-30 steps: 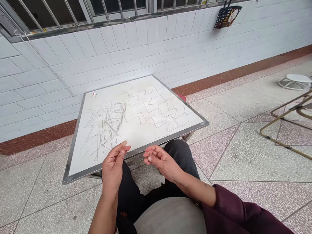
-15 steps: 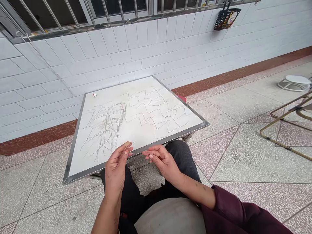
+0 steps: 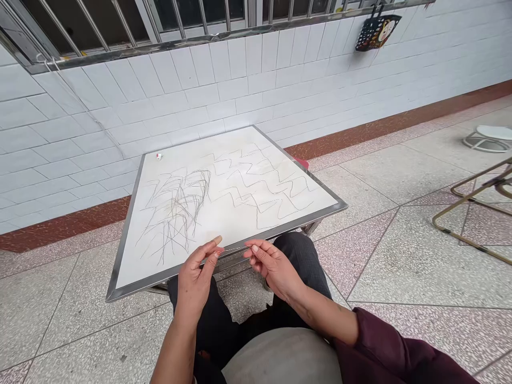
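A thin, pale, thread-like strand [image 3: 236, 249] is held nearly level between the bare left hand [image 3: 194, 274] and the bare right hand [image 3: 278, 269], above the near edge of a square white tabletop with a grey metal rim [image 3: 228, 226]. By the left hand, one end is pinched between thumb and forefinger, a tan wrap [image 3: 218, 240] being worn on a fingertip; by the right hand, the other end is gripped between thumb and forefinger, the remaining fingers being loosely curled. The fingertips of the two hands are kept a little apart, and only the short span between them is clearly seen. On the left part of the tabletop, a tangled heap of thin dark strands [image 3: 176, 205] is spread; on the right part, thin dark zigzag strands [image 3: 260, 184] are laid out separately in places and crossing in others. A small red-and-white object [image 3: 159, 156] is placed near the far left corner. Beyond the tabletop, a white tiled wall [image 3: 240, 80] is seen, with a black patterned bag [image 3: 378, 32] hung there.
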